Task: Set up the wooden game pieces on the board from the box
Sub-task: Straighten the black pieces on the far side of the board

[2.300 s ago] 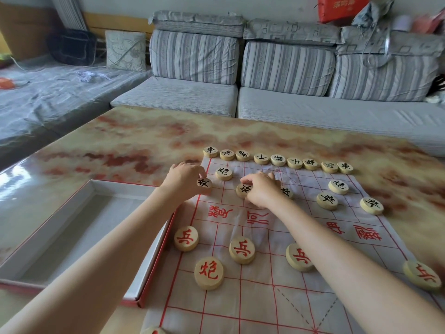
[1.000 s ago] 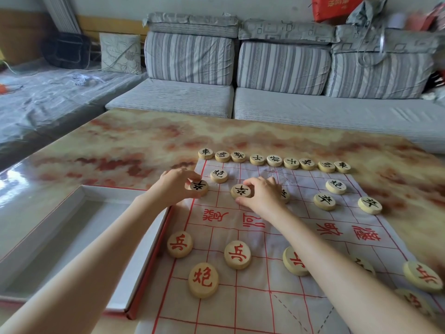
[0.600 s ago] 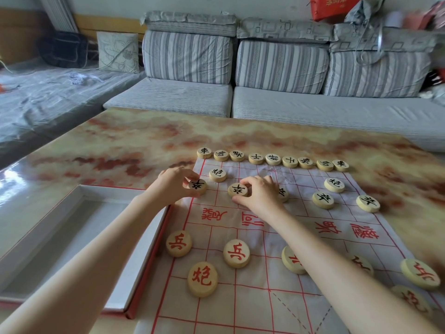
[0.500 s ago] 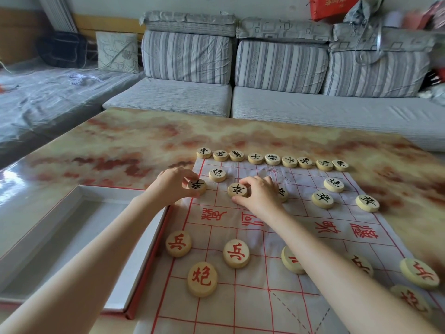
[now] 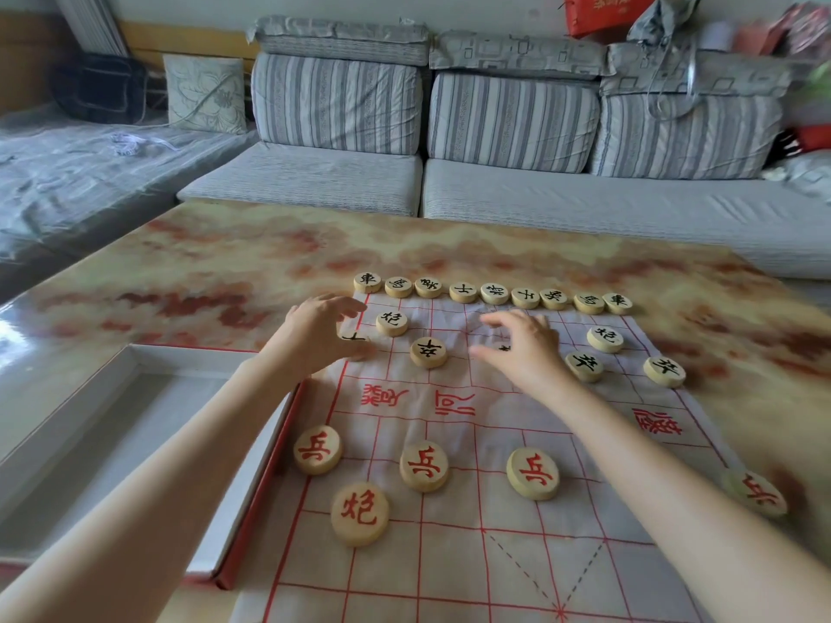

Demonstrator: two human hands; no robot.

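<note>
Left hand (image 5: pixel 314 331), right hand (image 5: pixel 524 348) lifted, pieces (image 5: pixel 428 353) flat

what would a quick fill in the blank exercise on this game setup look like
1. The back row along the far edge of the board holds ____ black-lettered pieces.
2. The cannon piece nearest the person is lettered in ____.
3. The box lies on the board's ____ side.

Missing words: nine; red; left.
</note>
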